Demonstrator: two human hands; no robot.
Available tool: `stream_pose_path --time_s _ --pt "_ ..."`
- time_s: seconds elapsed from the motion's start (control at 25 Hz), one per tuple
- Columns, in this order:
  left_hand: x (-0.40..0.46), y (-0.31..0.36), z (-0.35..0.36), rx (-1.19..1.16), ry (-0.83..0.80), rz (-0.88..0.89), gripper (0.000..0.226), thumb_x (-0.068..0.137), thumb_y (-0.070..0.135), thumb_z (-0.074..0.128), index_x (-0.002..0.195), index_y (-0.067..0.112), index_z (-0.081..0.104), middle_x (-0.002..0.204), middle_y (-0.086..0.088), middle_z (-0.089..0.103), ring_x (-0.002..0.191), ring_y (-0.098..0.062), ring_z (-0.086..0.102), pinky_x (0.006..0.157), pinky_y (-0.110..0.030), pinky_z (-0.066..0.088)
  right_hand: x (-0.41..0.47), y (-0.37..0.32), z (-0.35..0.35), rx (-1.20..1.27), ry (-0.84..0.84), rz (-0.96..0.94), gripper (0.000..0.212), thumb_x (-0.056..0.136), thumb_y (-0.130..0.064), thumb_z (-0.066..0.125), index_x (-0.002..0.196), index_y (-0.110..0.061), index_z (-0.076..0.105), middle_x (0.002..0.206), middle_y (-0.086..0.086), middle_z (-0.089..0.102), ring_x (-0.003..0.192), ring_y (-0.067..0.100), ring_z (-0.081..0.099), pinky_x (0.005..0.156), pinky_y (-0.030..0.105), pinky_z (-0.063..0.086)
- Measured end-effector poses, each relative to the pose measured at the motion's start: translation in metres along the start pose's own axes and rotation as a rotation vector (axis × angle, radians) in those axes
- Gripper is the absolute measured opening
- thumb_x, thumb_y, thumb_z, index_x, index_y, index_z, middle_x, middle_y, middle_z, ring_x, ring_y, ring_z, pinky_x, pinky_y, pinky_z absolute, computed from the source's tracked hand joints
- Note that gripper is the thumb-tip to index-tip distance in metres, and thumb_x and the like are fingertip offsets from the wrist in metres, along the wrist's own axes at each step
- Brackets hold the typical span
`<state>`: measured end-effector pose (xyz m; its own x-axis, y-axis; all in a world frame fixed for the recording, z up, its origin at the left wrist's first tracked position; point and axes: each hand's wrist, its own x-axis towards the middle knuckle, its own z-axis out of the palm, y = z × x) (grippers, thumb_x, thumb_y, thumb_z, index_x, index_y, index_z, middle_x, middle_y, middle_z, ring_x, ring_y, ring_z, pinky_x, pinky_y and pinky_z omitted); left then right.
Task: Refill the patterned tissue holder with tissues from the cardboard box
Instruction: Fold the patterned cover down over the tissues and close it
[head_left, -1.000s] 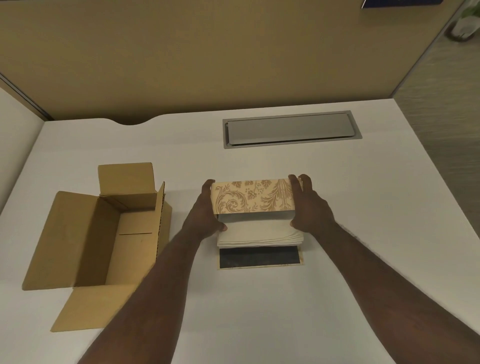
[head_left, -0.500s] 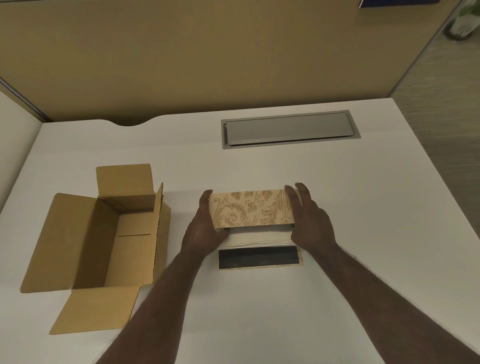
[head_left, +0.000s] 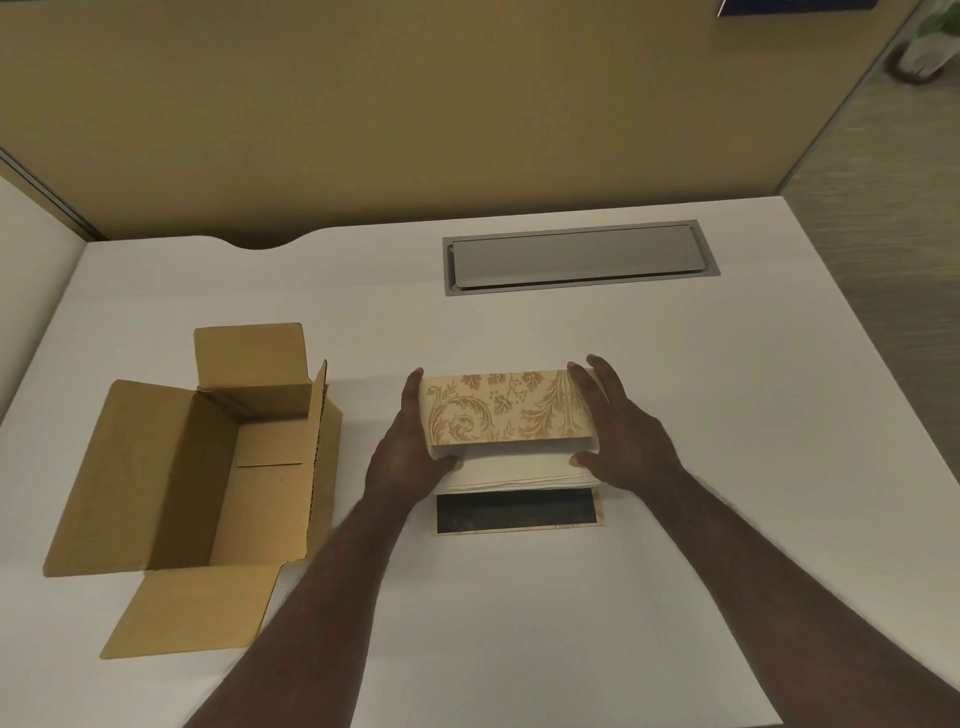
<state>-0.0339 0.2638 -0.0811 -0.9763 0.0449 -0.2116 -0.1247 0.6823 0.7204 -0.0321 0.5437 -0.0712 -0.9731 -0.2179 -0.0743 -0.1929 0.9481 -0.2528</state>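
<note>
The patterned tissue holder (head_left: 506, 408), beige with a tan leaf print, stands at the middle of the white table. My left hand (head_left: 408, 452) grips its left end and my right hand (head_left: 621, 439) presses against its right end, thumb low at the front. A stack of white tissues (head_left: 519, 473) sticks out from under its near side. The holder's flat base panel with a dark inner face (head_left: 517, 510) lies on the table just in front. The cardboard box (head_left: 208, 462) lies open on the left and looks empty inside.
A grey cable-hatch cover (head_left: 576, 257) is set into the table (head_left: 727, 415) behind the holder. A tan partition wall runs along the far edge. The table's right edge drops to a floor beyond.
The holder dropped lower over the tissue stack half a second ago, then more of the white stack shows again now. My right thumb has come round to the holder's front lower edge.
</note>
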Motion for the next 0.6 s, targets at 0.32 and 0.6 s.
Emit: stream_pose_path --time_s 0.32,0.6 --pt "-0.01 -0.009 0.006 0.062 0.06 0.011 0.098 0.067 0.039 0.082 0.135 0.034 0.012 0.115 0.009 0.062 0.083 -0.012 0.066 0.052 -0.017 0.05 -0.016 -0.014 0.012 0.009 0.133 0.065 0.092 0.064 -0.014 0.081 0.145 -0.011 0.035 0.152 0.011 0.036 0.076 0.026 0.066 0.051 0.025 0.042" --pt "-0.029 -0.01 0.011 0.106 0.012 0.013 0.099 0.068 0.036 0.081 0.137 0.038 0.01 0.136 0.002 0.05 0.098 -0.015 0.06 0.06 -0.011 0.049 -0.036 -0.024 0.019 0.0 0.203 0.063 0.081 0.061 0.001 0.081 0.136 0.0 0.05 0.145 0.022 0.048 0.059 0.028 0.064 0.044 0.025 0.04"
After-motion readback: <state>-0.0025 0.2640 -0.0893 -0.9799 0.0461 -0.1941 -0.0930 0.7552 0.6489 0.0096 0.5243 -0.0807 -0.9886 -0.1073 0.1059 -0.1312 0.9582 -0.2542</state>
